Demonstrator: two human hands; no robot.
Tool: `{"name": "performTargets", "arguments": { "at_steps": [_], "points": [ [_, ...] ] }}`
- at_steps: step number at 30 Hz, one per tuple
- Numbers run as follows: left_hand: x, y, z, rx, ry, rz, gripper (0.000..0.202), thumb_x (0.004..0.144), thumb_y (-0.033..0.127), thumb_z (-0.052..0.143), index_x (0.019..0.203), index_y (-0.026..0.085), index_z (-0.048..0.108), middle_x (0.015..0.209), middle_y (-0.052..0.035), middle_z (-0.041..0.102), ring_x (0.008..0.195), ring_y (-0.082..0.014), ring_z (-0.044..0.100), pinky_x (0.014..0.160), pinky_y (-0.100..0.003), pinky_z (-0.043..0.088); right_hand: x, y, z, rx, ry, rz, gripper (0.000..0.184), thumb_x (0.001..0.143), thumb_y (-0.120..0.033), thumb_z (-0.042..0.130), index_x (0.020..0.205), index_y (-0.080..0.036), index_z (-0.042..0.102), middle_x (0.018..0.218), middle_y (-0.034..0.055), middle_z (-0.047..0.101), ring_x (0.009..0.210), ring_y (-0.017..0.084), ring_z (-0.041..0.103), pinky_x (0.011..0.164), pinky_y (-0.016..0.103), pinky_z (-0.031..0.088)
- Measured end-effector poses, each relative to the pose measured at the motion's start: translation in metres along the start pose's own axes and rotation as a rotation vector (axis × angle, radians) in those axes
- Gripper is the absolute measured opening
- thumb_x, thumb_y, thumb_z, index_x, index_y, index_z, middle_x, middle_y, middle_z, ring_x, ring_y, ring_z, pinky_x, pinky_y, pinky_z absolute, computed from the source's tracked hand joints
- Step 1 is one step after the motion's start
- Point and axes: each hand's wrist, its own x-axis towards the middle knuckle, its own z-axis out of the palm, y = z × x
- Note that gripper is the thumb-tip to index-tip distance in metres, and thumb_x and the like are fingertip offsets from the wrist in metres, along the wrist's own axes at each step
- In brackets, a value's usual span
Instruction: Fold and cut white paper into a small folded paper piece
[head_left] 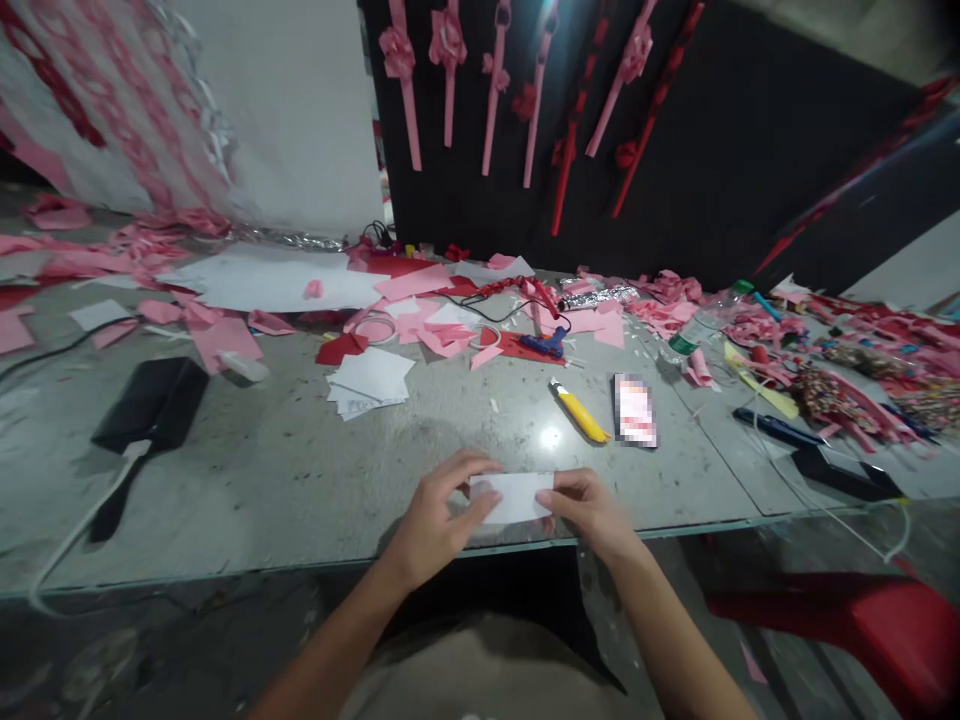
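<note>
A small white rectangular piece of paper (514, 497) is held at the table's near edge. My left hand (446, 510) pinches its left end, thumb on top and fingers behind. The right end is gripped the same way by my right hand (589, 508). A stack of white paper pieces (369, 383) lies ahead and to the left. Beyond my right hand are a yellow utility knife (580, 412) and a small card-like item (635, 411) whose face is blurred out.
A black power bank-like box (154, 403) with a white cable sits at left. Pink and red paper scraps (442, 335), a blue glue gun (545, 343) and a plastic bottle (697, 325) lie farther back. Paper decorations (491, 95) hang on the black panel. A red chair (892, 630) stands at lower right.
</note>
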Motion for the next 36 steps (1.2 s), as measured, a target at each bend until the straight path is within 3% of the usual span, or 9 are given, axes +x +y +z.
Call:
{"name": "performTargets", "arguments": {
  "at_steps": [4,11,16,21,24,27,30,32,36],
  "points": [
    [-0.005,0.000,-0.005,0.221,-0.123,0.132,0.056,0.095,0.029,0.077,0.148,0.031,0.060,0.151,-0.0080,0.062,0.137,-0.0261,0.062,0.113,-0.041,0.054,0.005,0.008,-0.002,0.023,0.107,-0.015,0.038,0.087,-0.051,0.085,0.071,-0.017,0.077,0.062,0.0014,0.069,0.056,0.014,0.057,0.058,0.027,0.045],
    [-0.007,-0.008,-0.008,0.418,-0.005,0.306,0.030,0.105,0.025,0.065,0.135,0.022,0.065,0.135,-0.0104,0.073,0.123,-0.0236,0.071,0.103,-0.039,0.056,0.015,0.019,-0.003,0.058,0.156,0.007,0.040,0.084,-0.051,0.088,0.068,-0.018,0.074,0.058,0.0004,0.067,0.051,0.012,0.054,0.053,0.025,0.041],
    [0.005,-0.008,-0.019,0.463,-0.026,0.384,0.012,0.106,0.015,0.059,0.108,0.019,0.070,0.107,-0.0031,0.082,0.091,-0.0195,0.076,0.084,-0.035,0.053,0.015,0.023,-0.003,0.113,0.145,0.031,0.045,0.087,-0.057,0.084,0.068,-0.018,0.073,0.057,0.0014,0.067,0.049,0.012,0.052,0.050,0.024,0.039],
    [0.005,-0.011,-0.020,0.415,0.033,0.218,0.020,0.109,0.020,0.054,0.099,0.020,0.071,0.094,-0.0011,0.080,0.086,-0.0166,0.074,0.081,-0.030,0.051,0.011,0.016,-0.003,0.071,0.128,0.128,0.048,0.091,-0.058,0.079,0.066,-0.018,0.067,0.058,0.0008,0.063,0.048,0.011,0.048,0.047,0.025,0.034],
    [0.000,-0.014,-0.019,0.462,0.049,0.016,0.037,0.111,0.028,0.050,0.077,0.020,0.060,0.069,0.0024,0.064,0.064,-0.0130,0.061,0.064,-0.027,0.043,0.007,0.008,-0.002,-0.129,0.110,0.156,0.053,0.095,-0.059,0.072,0.063,-0.018,0.062,0.056,-0.0018,0.054,0.051,0.011,0.042,0.049,0.026,0.028],
    [-0.004,-0.017,-0.021,0.625,0.085,-0.033,0.046,0.111,0.033,0.048,0.067,0.020,0.048,0.060,0.0037,0.051,0.055,-0.0126,0.050,0.059,-0.028,0.037,0.004,0.002,0.004,-0.408,0.057,0.122,0.055,0.101,-0.055,0.063,0.061,-0.018,0.055,0.057,-0.0031,0.045,0.058,0.012,0.039,0.055,0.028,0.026],
    [-0.005,-0.017,-0.023,0.881,0.153,0.047,0.036,0.110,0.036,0.055,0.077,0.020,0.058,0.066,0.0011,0.059,0.061,-0.0163,0.056,0.063,-0.031,0.039,0.005,0.001,0.013,-0.628,0.027,0.076,0.054,0.106,-0.050,0.055,0.062,-0.019,0.047,0.059,-0.0039,0.041,0.060,0.012,0.036,0.059,0.030,0.024],
    [-0.009,-0.015,-0.024,1.013,0.217,0.166,0.016,0.106,0.033,0.064,0.102,0.018,0.069,0.080,-0.0033,0.069,0.070,-0.0195,0.062,0.068,-0.033,0.043,0.006,0.001,0.018,-0.723,0.043,0.040,0.053,0.107,-0.047,0.053,0.063,-0.019,0.046,0.059,-0.0039,0.042,0.059,0.012,0.035,0.059,0.031,0.024],
    [-0.024,-0.006,-0.025,0.958,0.165,0.529,0.024,0.100,0.007,0.063,0.122,0.012,0.070,0.090,-0.0075,0.073,0.075,-0.0201,0.066,0.072,-0.035,0.048,0.006,0.003,0.024,-0.820,0.064,-0.003,0.048,0.108,-0.044,0.051,0.067,-0.020,0.054,0.060,-0.0019,0.051,0.057,0.013,0.040,0.060,0.031,0.024]
  ]
}}
